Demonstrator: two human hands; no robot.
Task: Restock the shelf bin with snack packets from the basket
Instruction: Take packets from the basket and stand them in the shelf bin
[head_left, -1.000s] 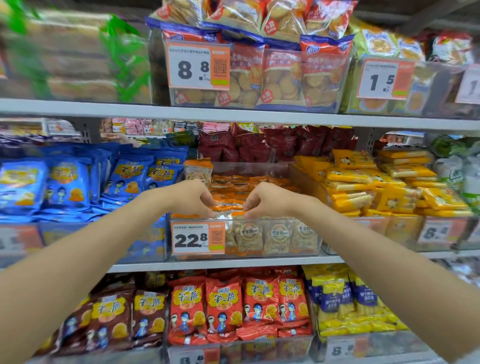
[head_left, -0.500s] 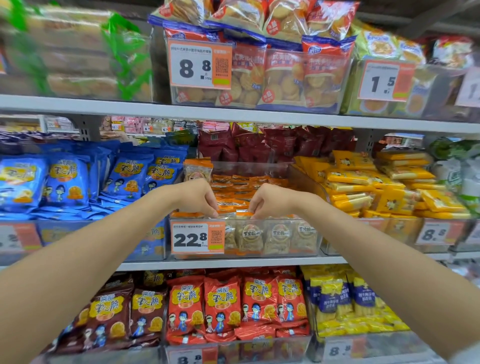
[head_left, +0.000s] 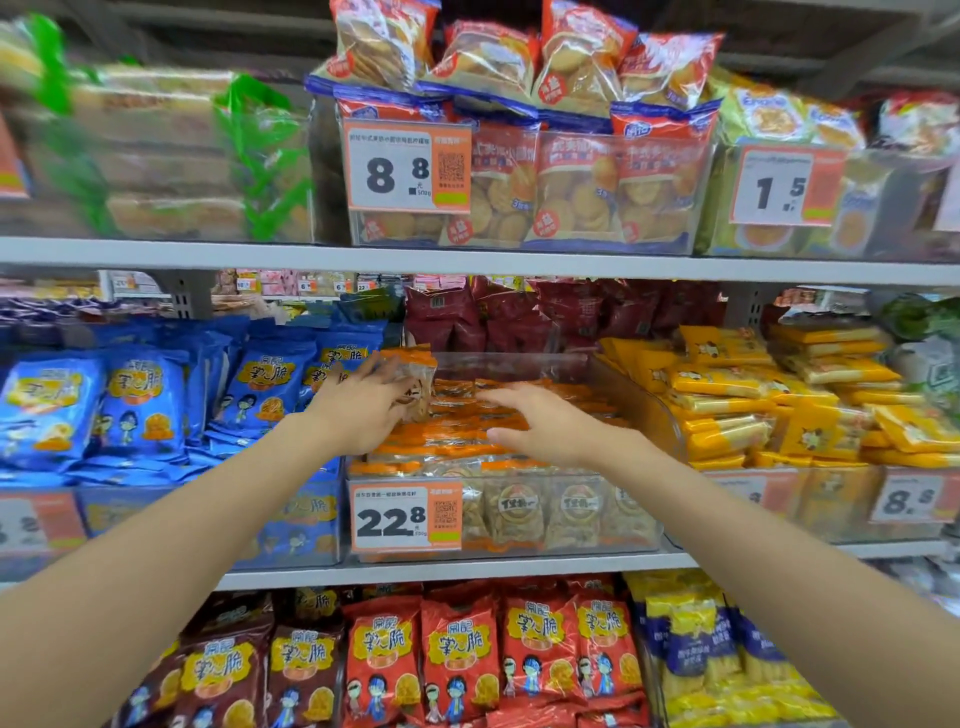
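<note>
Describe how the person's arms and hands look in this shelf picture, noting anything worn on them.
The left forearm and right forearm are bare as far as the frame shows; no sleeve is in view. The left hand and right hand wear no gloves. No ring, watch or bracelet shows, though the hands are slightly blurred.

I had two hands up: left hand (head_left: 358, 410) and right hand (head_left: 545, 423). One snack packet (head_left: 415, 384) sat in my left. One clear bin (head_left: 519, 361) was before me; the orange packets (head_left: 467, 434) inside were too many to count. I saw two shelf boards (head_left: 156, 254), four big price tags (head_left: 408, 166) with legible numbers — others blurred — and four red bags (head_left: 382, 660) fronting the bottom row.
</note>
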